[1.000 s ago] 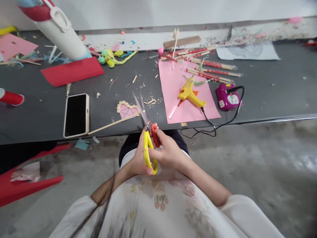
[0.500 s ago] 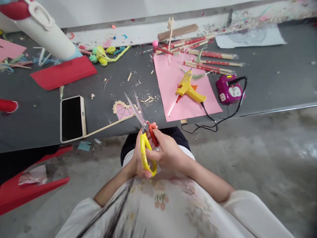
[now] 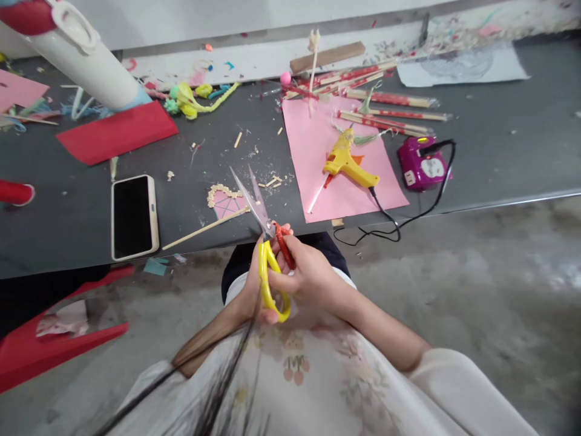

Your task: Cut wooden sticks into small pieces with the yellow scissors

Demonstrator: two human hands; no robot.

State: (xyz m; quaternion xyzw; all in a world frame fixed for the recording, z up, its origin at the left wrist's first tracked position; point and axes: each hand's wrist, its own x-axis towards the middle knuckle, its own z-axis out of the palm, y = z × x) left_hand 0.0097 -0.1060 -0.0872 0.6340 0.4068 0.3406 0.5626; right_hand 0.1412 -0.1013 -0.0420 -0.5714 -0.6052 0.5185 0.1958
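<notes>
A pair of scissors (image 3: 260, 210) is held in front of my body, blades partly spread and pointing away over the table edge. One handle is yellow and the other is wrapped in red. My left hand (image 3: 254, 284) is closed about the yellow handle from the left. From the right, my right hand (image 3: 313, 275) grips the scissors at both handles, its thumb against the yellow one. Beyond the blades lies a pink heart-shaped piece (image 3: 226, 203) with small pale bits along its upper edge. A thin wooden stick (image 3: 204, 229) lies along its lower side.
A phone (image 3: 132, 218) and red paper (image 3: 118, 133) lie to the left, near a white bottle (image 3: 91, 60). Rightward are a yellow glue gun (image 3: 347, 160) on pink paper (image 3: 299, 139), a purple power adapter (image 3: 421, 163) with a black cord, and packaged chopsticks (image 3: 390, 99).
The stick's near end, earlier at the phone's corner, now lies slightly apart from it. My hands and the scissors stay almost in place.
</notes>
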